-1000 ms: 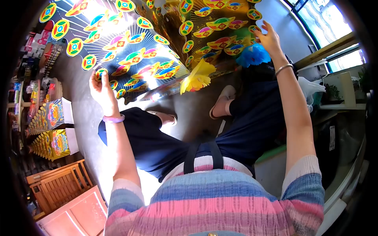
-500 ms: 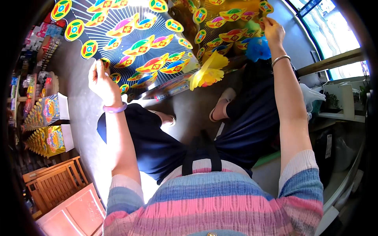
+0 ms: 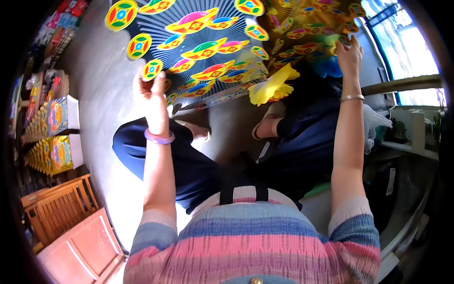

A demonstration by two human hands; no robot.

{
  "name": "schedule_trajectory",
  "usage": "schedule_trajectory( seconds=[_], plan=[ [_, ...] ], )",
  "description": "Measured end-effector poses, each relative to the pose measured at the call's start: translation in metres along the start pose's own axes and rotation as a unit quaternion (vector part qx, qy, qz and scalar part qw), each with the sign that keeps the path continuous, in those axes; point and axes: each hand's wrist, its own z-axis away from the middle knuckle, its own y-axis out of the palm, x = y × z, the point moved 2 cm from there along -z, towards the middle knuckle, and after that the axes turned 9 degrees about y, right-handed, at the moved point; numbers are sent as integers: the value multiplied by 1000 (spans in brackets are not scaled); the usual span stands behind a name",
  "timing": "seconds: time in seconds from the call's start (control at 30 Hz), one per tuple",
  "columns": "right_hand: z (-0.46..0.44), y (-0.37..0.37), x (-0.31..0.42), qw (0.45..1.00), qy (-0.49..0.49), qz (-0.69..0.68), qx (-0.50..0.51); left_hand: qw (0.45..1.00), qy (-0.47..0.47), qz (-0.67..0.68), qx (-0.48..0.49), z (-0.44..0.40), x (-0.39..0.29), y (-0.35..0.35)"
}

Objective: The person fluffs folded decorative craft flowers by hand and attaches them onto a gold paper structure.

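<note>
In front of my knees stands a shiny paper decoration with two panels printed with ingots and coins. My left hand, below a purple bangle, pinches the lower left edge of its silver-striped panel beside a coin shape. On the other side, my right hand, with a metal bangle at the wrist, has its fingers closed at the outer edge of the gold panel. A yellow paper flower sits at the bottom where the panels meet. Behind it, a blue flower is partly in shadow.
Stacked decorated paper pieces and packed shelves line the left. Below them are a wooden slatted chair and a reddish panel. A wooden rail, a bright window and a white plastic bag are at the right.
The decoration and its yellow flower have shifted right in view, and the silver panel looks tilted differently. Both my hands have moved right with the panels; my right hand is also lower.
</note>
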Motion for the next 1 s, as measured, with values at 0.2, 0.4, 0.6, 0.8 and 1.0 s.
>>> schedule_trajectory(
  seconds=[0.2, 0.4, 0.6, 0.8, 1.0],
  plan=[
    [130, -8, -2, 967, -21, -160, 199, 987, -125, -97, 40, 53, 56, -47],
    [213, -18, 47, 936, -173, -157, 262, 877, -141, -434, 152, 61, 112, -69],
    [214, -40, 40, 933, -88, -236, 258, 861, -60, -475, 173, 69, 102, -61],
    [205, -39, 38, 929, -101, -258, 245, 841, -50, -514, 163, 78, 123, -55],
    [205, -46, 35, 932, -96, -262, 233, 819, -34, -552, 154, 80, 102, -44]
  ],
)
